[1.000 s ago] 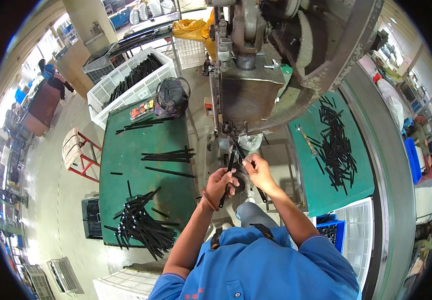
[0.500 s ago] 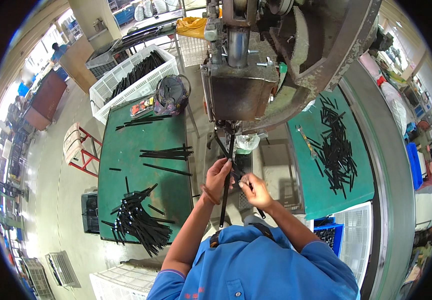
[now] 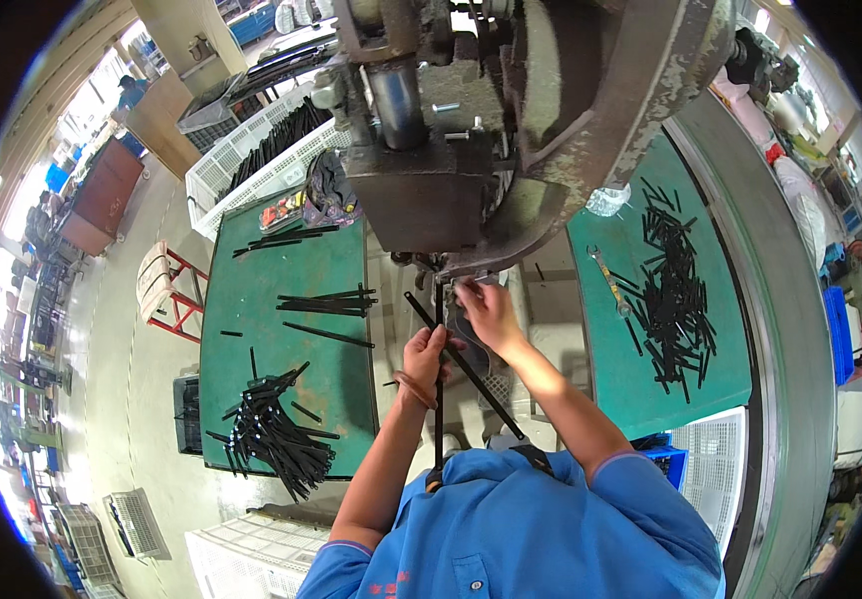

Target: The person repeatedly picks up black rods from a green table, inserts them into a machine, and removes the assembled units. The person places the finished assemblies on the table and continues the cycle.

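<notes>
My left hand is closed around two long black flat bars that cross at its fingers. One upright bar runs from below the press up toward its tooling; the other, a slanting bar, reaches from upper left down toward my shirt. Just below the tooling of the heavy metal press, my right hand is raised beside the upright bar's top end. Its fingers are bent together, and whatever they hold is too small to make out. Whether the bars are fastened where they cross is hidden by my left fingers.
On the left green table lie a fanned pile of black bars and several loose bars. The right green table bears a heap of short black strips and a wrench. A white crate of bars stands beyond.
My right hand has moved up from beside the left one to the press tooling. The left hand has lowered slightly, and the second bar now slants clearly across the upright one. The view has shifted.
</notes>
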`<state>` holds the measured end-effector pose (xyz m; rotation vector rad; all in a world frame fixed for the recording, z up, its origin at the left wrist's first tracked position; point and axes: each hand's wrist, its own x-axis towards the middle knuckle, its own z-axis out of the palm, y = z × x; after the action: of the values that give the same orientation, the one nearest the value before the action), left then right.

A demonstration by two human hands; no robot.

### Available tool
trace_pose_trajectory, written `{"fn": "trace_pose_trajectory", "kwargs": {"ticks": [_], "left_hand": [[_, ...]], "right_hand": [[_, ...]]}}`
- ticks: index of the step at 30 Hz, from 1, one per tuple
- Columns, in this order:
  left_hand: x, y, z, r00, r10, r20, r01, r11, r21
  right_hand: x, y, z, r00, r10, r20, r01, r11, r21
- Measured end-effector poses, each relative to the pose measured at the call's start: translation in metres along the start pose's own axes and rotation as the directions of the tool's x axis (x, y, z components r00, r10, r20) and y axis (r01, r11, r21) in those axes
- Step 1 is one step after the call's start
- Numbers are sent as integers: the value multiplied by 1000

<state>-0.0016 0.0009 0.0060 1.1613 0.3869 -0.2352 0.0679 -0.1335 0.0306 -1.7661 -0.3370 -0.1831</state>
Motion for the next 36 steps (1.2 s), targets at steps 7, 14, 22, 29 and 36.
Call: {"fn": "trace_pose_trajectory", "kwargs": {"ticks": [7,14,22,29,36], "left_hand": [[1,-2,-3,999,25,32,-26,1000,14],[4,-4,-4,999,14,35,-13,999,-37],[3,-2,-7,1000,-7,5,7,999,-45],[3,-7,-7,998,54,21,-55,998,20],[3,-12,-1,994,101,44,-102,995,21]], "right_hand": [[25,31,35,926,-354,-133,317,918,-237],[36,27,35,930,368,20,-354,877,324],[-66,79,-134,908,334,-254,-376,915,-143],[-222,135,-344,717,180,-673,-681,386,-623],[-192,173,-407,992,54,-116,-123,136,-983]]}}
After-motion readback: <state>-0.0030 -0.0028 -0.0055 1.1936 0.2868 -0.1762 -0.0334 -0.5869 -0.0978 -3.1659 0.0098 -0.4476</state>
